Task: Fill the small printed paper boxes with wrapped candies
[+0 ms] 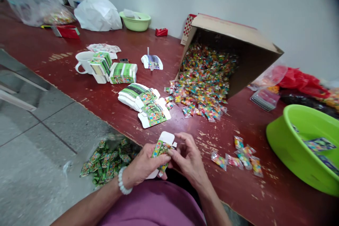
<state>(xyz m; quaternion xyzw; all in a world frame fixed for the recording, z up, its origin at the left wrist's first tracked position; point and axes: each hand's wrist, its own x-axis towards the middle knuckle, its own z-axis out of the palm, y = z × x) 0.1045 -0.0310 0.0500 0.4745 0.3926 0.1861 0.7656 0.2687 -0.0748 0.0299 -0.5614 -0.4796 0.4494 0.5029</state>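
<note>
Left grip, right grip clamped on a printed card carton — long axis tilted, white flap pointing forward

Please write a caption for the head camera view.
Left hand and right hand fold a printed carton near spilled wrapped candies.

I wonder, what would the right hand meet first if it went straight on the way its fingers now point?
It would meet the printed card box first: the right hand points toward it, and its fingertips seem already to touch it, though depth is hard to judge from this view.
</note>
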